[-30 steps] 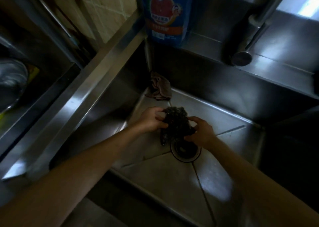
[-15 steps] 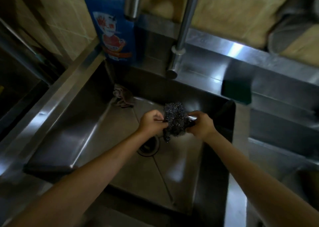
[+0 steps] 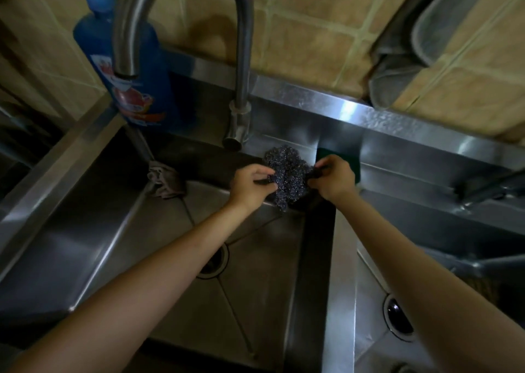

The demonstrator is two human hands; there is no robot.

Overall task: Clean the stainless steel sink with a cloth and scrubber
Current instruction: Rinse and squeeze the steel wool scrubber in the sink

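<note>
A dark steel-wool scrubber [image 3: 288, 175] hangs between my two hands above the back right corner of the stainless steel sink [image 3: 93, 230]. My left hand [image 3: 250, 186] pinches its left edge and my right hand [image 3: 333, 179] pinches its right edge, stretching it out. A crumpled brownish cloth [image 3: 164, 181] lies in the sink's back left corner. The drain [image 3: 217, 262] is partly hidden by my left forearm.
A curved faucet [image 3: 241, 60] rises behind the sink, with a blue detergent bottle [image 3: 133, 74] at its left. A green sponge [image 3: 353, 165] sits on the back ledge behind my right hand. A second basin with a drain [image 3: 397, 317] lies to the right.
The view tilted up and shifted right, so the faucet and wall tiles now show. Both hands carried the scrubber from over the drain up toward the sink's back right corner.
</note>
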